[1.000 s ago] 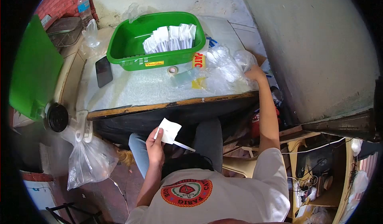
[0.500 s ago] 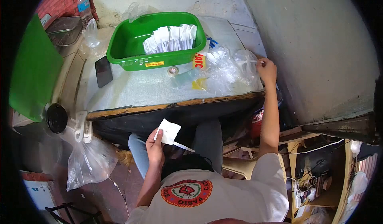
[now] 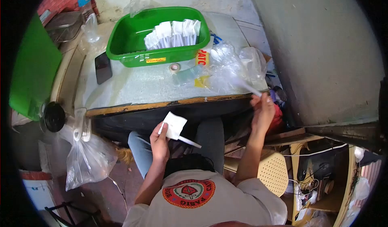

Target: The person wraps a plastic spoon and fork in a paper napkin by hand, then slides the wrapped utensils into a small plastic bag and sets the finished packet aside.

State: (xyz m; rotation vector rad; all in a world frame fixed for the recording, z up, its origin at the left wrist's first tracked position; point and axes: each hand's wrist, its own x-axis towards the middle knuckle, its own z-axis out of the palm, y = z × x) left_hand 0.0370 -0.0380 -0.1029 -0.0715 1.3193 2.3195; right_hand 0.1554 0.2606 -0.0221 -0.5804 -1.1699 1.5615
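Observation:
My left hand [image 3: 160,143] pinches a folded white paper napkin [image 3: 175,125] above my lap. The white handle of a plastic utensil [image 3: 190,142] sticks out from under the napkin; its head is hidden. Just off the table's front right edge, my right hand [image 3: 263,110] grips another white plastic utensil [image 3: 251,89], its far end blurred by motion. Beyond it lie a clear plastic bag [image 3: 253,61] and an open bag of white plastic spoons [image 3: 221,54]. A green basin [image 3: 133,60] holds several napkin-wrapped white utensils [image 3: 173,33], laid in a row.
On the table are a phone [image 3: 103,68], a tape roll [image 3: 174,67] and clear plastic wrapping [image 3: 188,76]. A water bottle [image 3: 84,1] stands at the back left. A knotted plastic bag [image 3: 91,162] hangs at the left front corner. A wall [image 3: 315,53] rises on the right.
My right hand has drawn back from the clear bag toward me, bringing a white plastic utensil. My left hand still holds the napkin and utensil, slightly shifted.

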